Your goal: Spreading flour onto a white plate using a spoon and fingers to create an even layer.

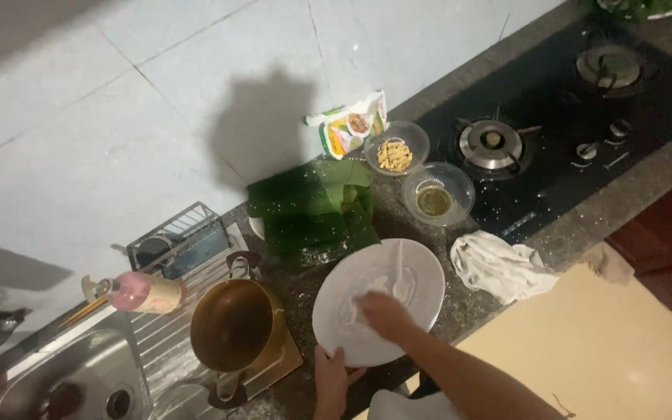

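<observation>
A white round plate [421, 268] lies on the dark stone counter, coated with a white floury layer. My left hand [330, 377] grips its near rim. My right hand [383, 309] rests on the plate's surface, fingers closed in the white layer, beside a white spoon [400, 280] that lies on the plate. Green banana leaves [313, 206] lie just behind the plate.
A brass pot [235, 325] stands on the sink drainer at left, with a pink bottle [138, 292] behind it. Two glass bowls [437, 194], one with nuts [394, 154], a snack packet [349, 124], a white cloth [499, 264] and a black gas hob [554, 132] lie to the right.
</observation>
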